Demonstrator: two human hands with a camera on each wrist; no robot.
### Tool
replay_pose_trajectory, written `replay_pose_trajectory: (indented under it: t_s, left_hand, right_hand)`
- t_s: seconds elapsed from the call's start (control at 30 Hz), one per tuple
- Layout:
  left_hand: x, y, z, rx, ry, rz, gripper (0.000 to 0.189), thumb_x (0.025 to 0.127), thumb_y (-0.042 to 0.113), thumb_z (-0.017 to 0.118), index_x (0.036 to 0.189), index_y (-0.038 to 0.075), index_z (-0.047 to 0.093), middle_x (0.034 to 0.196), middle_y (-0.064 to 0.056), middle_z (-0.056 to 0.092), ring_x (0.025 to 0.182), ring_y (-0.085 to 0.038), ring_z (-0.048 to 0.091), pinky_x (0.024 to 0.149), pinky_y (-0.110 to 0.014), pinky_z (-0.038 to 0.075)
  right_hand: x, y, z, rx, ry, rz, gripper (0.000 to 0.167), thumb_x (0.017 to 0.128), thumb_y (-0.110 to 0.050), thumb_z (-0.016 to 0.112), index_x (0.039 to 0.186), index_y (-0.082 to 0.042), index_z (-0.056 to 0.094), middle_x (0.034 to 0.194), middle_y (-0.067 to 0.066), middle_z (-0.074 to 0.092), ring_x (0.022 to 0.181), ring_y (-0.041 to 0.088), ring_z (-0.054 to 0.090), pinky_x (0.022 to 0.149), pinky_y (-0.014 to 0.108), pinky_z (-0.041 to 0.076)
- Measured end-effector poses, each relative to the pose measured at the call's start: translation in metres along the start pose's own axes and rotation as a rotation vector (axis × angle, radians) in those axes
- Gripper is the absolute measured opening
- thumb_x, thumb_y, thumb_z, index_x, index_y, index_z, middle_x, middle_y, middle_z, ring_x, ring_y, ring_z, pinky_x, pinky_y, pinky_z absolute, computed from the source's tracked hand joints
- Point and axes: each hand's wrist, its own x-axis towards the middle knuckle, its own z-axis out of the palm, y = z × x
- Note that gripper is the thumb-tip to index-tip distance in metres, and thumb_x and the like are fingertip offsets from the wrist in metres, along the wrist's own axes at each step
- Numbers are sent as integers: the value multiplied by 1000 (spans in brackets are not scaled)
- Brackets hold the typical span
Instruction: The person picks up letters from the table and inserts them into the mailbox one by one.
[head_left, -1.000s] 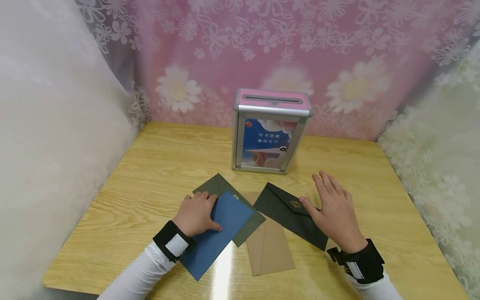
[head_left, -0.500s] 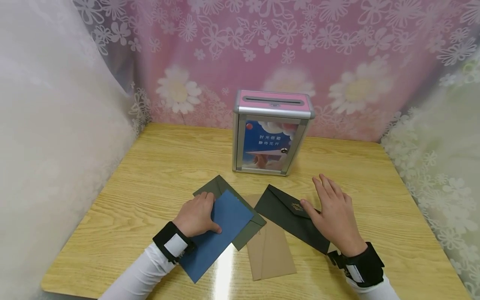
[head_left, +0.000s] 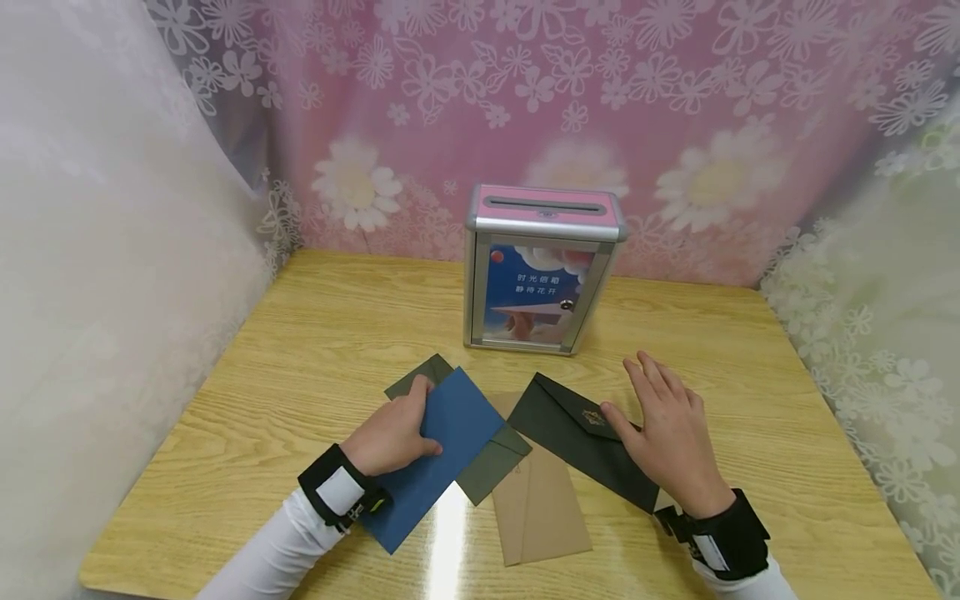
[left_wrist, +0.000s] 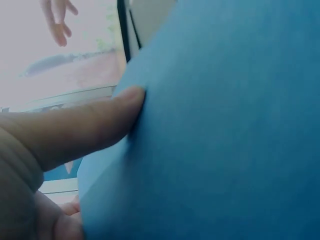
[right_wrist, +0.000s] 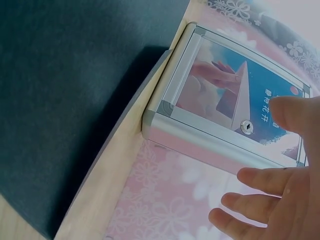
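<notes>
Blue envelope, pinched by the left hand, likely needed a light, crease-free grip; the right hand was spread.

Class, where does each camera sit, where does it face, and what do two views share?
Head: on the head, facing forward and down at table and mailbox; left hand, right hand and sleeves show.
Left wrist: worn there, facing the blue envelope; left thumb and both hands' fingers show.
Right wrist: worn there, facing the dark envelope and mailbox; right thumb and fingers show.
Head and right wrist share the mailbox.
</notes>
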Motion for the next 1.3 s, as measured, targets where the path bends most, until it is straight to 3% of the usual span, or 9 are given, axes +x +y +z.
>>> replay_pose_trajectory:
  t_s: [0.1, 0.27, 0.47, 0.57, 0.83, 1.03, 1.13, 1.3]
  left_hand:
    - [0, 2, -5, -3, 31, 7, 82, 83, 19, 84, 145, 6, 32, 115, -20, 69, 92, -25, 70, 69, -36, 54]
    - [-3, 8, -18, -17, 75, 22, 77, 88, 22, 80, 146, 8, 31, 118, -18, 66, 97, -24, 67, 74, -36, 53]
    - [-7, 19, -34, -77, 149, 114, 70, 92, 24, 75, 143, 7, 30, 126, -21, 62, 111, -30, 65, 86, -46, 54]
    - [-7, 28, -39, -103, 211, 171, 70, 93, 25, 74, 144, 7, 29, 131, -21, 60, 117, -33, 64, 91, -49, 54]
    - [0, 57, -44, -148, 324, 312, 69, 94, 25, 73, 144, 5, 30, 130, -20, 61, 114, -32, 66, 91, -50, 55]
    - [4, 78, -42, -203, 355, 437, 67, 92, 20, 75, 142, 2, 32, 129, -20, 60, 111, -31, 67, 91, -49, 56]
    - [6, 86, -40, -221, 355, 486, 68, 92, 19, 76, 141, 1, 32, 130, -20, 60, 111, -31, 67, 92, -48, 56]
    - [13, 91, -34, -220, 385, 467, 74, 93, 25, 75, 146, 0, 29, 131, -20, 58, 113, -32, 65, 94, -50, 55]
  right_hand:
    - [-1, 0, -2, 1, -1, 2, 71, 92, -42, 72, 148, -5, 48, 156, 23, 40, 139, 44, 39, 99, 72, 31]
    - [-1, -3, -8, 11, 17, -20, 69, 92, -40, 73, 147, -7, 49, 156, 21, 41, 138, 44, 40, 99, 71, 32]
    - [1, -17, -20, 40, 39, -86, 65, 91, -33, 74, 147, -8, 51, 155, 19, 44, 137, 44, 42, 101, 68, 32]
    - [4, -30, -24, 68, 28, -152, 59, 91, -31, 74, 142, -8, 56, 151, 18, 50, 134, 42, 47, 101, 65, 35]
    - [23, -71, -16, 185, -70, -358, 45, 98, -38, 65, 137, -14, 62, 135, 7, 65, 124, 26, 61, 101, 48, 48]
    - [33, -91, -12, 342, -130, -318, 38, 101, -39, 60, 130, -15, 66, 123, 2, 70, 115, 18, 65, 95, 39, 53]
    - [35, -95, -11, 458, -126, -275, 26, 102, -31, 61, 122, -18, 68, 106, -3, 70, 93, 11, 65, 79, 34, 54]
    - [36, -96, -10, 630, -43, -250, 10, 102, -13, 60, 101, -17, 69, 73, -10, 51, 61, 5, 44, 59, 25, 39]
